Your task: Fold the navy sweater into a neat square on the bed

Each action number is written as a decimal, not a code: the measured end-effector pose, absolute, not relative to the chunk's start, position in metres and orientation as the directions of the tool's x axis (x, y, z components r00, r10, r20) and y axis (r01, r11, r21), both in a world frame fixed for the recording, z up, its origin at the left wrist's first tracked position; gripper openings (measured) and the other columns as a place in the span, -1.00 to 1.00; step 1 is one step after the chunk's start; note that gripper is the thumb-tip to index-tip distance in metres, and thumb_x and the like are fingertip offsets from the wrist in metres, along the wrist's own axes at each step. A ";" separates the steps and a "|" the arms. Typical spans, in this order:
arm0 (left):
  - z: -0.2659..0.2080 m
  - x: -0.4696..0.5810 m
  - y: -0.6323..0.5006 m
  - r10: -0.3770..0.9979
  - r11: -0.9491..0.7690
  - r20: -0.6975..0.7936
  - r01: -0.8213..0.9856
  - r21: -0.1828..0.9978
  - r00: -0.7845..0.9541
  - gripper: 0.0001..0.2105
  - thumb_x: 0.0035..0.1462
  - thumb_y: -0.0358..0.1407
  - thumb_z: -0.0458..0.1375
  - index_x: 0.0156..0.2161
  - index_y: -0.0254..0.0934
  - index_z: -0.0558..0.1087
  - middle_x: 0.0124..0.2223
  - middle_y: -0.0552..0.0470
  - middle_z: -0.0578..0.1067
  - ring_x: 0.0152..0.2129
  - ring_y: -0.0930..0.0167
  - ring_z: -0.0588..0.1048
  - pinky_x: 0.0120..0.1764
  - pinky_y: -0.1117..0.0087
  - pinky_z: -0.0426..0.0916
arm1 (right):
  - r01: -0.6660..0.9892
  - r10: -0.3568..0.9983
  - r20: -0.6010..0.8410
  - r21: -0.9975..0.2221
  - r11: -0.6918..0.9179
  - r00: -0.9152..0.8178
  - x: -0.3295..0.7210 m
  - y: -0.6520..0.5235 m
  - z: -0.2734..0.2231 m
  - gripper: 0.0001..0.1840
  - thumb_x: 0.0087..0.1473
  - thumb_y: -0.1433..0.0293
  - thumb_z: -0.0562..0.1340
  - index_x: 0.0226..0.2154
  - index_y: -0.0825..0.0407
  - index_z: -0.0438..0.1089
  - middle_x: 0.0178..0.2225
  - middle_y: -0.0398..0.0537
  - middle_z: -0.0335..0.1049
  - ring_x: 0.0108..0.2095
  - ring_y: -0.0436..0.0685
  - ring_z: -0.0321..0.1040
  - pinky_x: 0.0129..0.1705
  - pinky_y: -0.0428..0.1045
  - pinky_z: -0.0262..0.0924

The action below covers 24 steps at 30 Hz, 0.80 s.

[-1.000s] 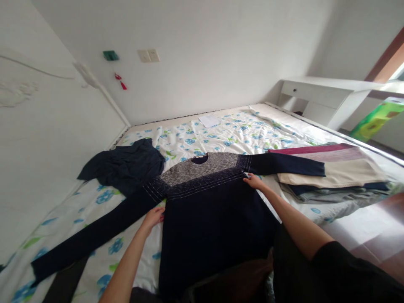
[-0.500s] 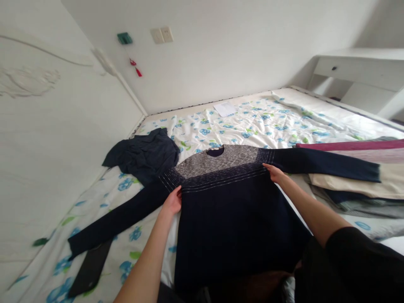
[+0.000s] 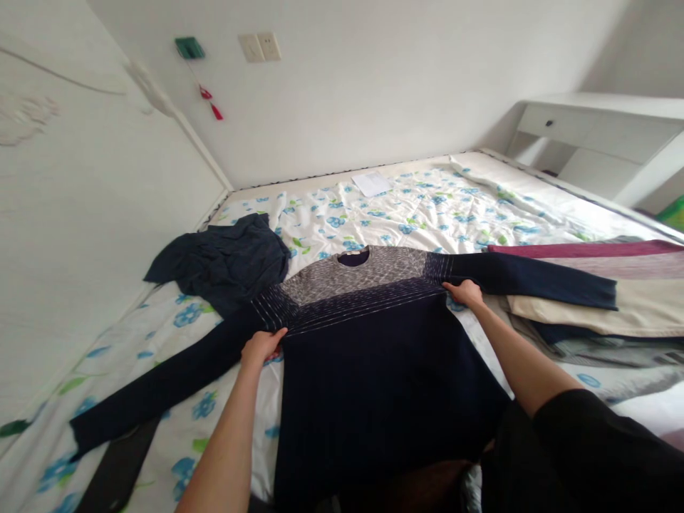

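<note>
Navy sweater [image 3: 374, 349] spread flat on the floral bedsheet [image 3: 406, 214], sleeves out, nothing folded yet; left hand [image 3: 260, 347] pinching the left armpit seam, right hand [image 3: 464, 293] gripping the right; folded clothes [image 3: 603, 299] stacked alongside

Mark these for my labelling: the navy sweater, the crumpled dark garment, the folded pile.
navy sweater [image 3: 374, 363], head view, front panel.
crumpled dark garment [image 3: 224, 260], head view, middle.
folded pile [image 3: 635, 303], head view, cream layer.

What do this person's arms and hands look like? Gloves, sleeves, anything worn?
Both forearms are bare, and the left hand and right hand wear no gloves. No watch or ring shows. A loose black sleeve covers the right upper arm; the left arm shows no sleeve.
</note>
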<state>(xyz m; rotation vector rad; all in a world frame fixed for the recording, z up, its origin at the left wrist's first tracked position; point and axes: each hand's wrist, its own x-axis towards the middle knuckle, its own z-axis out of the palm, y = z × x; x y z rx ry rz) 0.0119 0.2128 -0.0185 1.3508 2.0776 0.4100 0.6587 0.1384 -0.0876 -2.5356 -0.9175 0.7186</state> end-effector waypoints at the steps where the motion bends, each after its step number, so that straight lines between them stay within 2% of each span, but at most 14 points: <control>1: -0.012 0.011 0.213 0.895 0.411 -0.363 0.798 0.441 -0.260 -0.62 0.10 0.06 0.46 -0.47 -0.19 0.56 -0.58 -0.04 0.54 -0.53 0.16 0.63 -0.40 0.29 0.48 | 0.536 0.692 -0.383 -0.442 -0.719 0.612 0.660 0.138 -0.083 -0.46 0.34 0.02 0.41 -0.52 0.06 0.61 -0.50 0.23 0.60 -0.23 0.41 0.71 -0.04 0.13 0.55; 3: 0.003 0.015 0.214 0.888 0.345 -0.389 0.914 0.215 -0.244 -0.62 0.21 0.07 0.35 -0.46 -0.17 0.59 -0.50 -0.12 0.62 -0.42 0.10 0.70 -0.31 0.27 0.51 | 0.618 0.726 -0.446 -0.388 -0.684 0.523 0.659 0.138 -0.072 -0.50 0.33 0.05 0.42 -0.49 0.07 0.64 -0.52 0.18 0.59 -0.31 0.36 0.69 -0.10 0.10 0.53; 5: 0.014 0.030 0.213 0.950 0.188 -0.269 0.977 0.096 -0.157 -0.59 0.34 0.08 0.21 -0.38 -0.17 0.65 -0.31 -0.19 0.73 -0.24 0.04 0.74 -0.18 0.22 0.55 | 0.691 0.757 -0.433 -0.337 -0.639 0.489 0.652 0.139 -0.058 -0.60 0.28 0.10 0.46 -0.42 0.07 0.67 -0.48 0.17 0.62 -0.28 0.35 0.69 -0.10 0.08 0.51; 7: 0.016 0.052 0.210 0.998 -0.014 -0.057 0.996 0.088 0.019 -0.54 0.47 0.04 0.05 -0.14 -0.17 0.72 -0.06 -0.21 0.77 -0.03 0.04 0.73 0.00 0.18 0.56 | 0.771 0.822 -0.302 -0.297 -0.563 0.483 0.639 0.141 -0.045 -0.64 0.32 0.12 0.42 -0.31 0.06 0.71 -0.34 0.21 0.68 -0.17 0.37 0.70 -0.03 0.08 0.49; 9: 0.007 0.075 0.208 0.975 -0.206 0.108 0.969 0.136 0.192 -0.48 0.55 -0.07 -0.09 0.19 -0.20 0.67 0.21 -0.21 0.72 0.16 0.09 0.67 0.20 0.17 0.52 | 0.838 0.884 -0.120 -0.281 -0.467 0.452 0.622 0.145 -0.035 -0.59 0.46 0.11 0.27 -0.17 0.04 0.72 -0.17 0.26 0.71 -0.04 0.39 0.68 0.05 0.11 0.48; 12: -0.022 0.092 0.207 0.922 -0.382 0.132 0.910 0.162 0.364 -0.41 0.56 -0.18 -0.13 0.50 -0.34 0.43 0.52 -0.23 0.48 0.46 0.16 0.45 0.47 0.15 0.32 | 0.910 0.945 0.074 -0.303 -0.283 0.319 0.600 0.150 -0.039 -0.49 0.58 0.14 0.07 0.14 0.02 0.66 0.15 0.28 0.65 0.17 0.37 0.60 0.25 0.14 0.43; 14: -0.045 0.086 0.207 0.926 -0.378 0.052 0.917 0.129 0.375 -0.36 0.56 -0.15 -0.11 0.57 -0.41 0.33 0.62 -0.24 0.33 0.57 0.13 0.28 0.56 0.08 0.20 | 0.942 0.981 0.067 -0.298 -0.154 0.182 0.596 0.150 -0.055 -0.42 0.58 0.11 0.07 0.41 -0.02 0.50 0.44 0.26 0.44 0.42 0.40 0.39 0.45 0.22 0.28; 17: -0.069 0.063 0.205 0.959 -0.275 -0.045 0.959 0.072 0.278 -0.27 0.56 -0.05 -0.13 0.64 -0.42 0.20 0.69 -0.25 0.16 0.64 0.08 0.14 0.60 -0.01 0.10 | 0.955 0.991 -0.107 -0.276 -0.111 0.084 0.607 0.142 -0.090 -0.23 0.56 -0.03 0.07 0.66 -0.17 0.15 0.70 0.08 -0.05 0.67 0.50 -0.10 0.62 0.41 -0.02; 19: -0.075 0.047 0.202 0.977 -0.202 -0.055 0.978 0.060 0.206 -0.22 0.56 0.02 -0.16 0.66 -0.45 0.13 0.71 -0.26 0.07 0.66 0.08 0.07 0.61 0.00 0.05 | 0.944 0.970 -0.192 -0.264 -0.196 0.148 0.620 0.136 -0.110 -0.18 0.56 -0.10 0.01 0.71 -0.26 0.00 0.74 -0.01 -0.24 0.70 0.54 -0.27 0.63 0.48 -0.14; 21: -0.074 0.037 0.198 0.991 -0.120 -0.050 0.991 0.061 0.123 -0.15 0.54 0.08 -0.17 0.67 -0.52 0.07 0.72 -0.31 0.02 0.67 0.05 0.03 0.62 0.01 0.03 | 0.924 0.948 -0.225 -0.257 -0.282 0.226 0.632 0.131 -0.122 -0.14 0.56 -0.13 -0.03 0.73 -0.25 -0.09 0.75 -0.03 -0.35 0.71 0.55 -0.35 0.65 0.48 -0.21; 24: -0.062 0.030 0.191 0.998 -0.003 -0.065 0.998 0.061 0.007 -0.04 0.49 0.17 -0.16 0.67 -0.62 0.00 0.72 -0.35 -0.02 0.67 -0.01 -0.02 0.62 -0.04 -0.02 | 0.900 0.921 -0.269 -0.258 -0.351 0.282 0.641 0.126 -0.122 -0.06 0.54 -0.16 -0.01 0.74 -0.17 -0.15 0.75 0.01 -0.41 0.72 0.55 -0.42 0.67 0.46 -0.29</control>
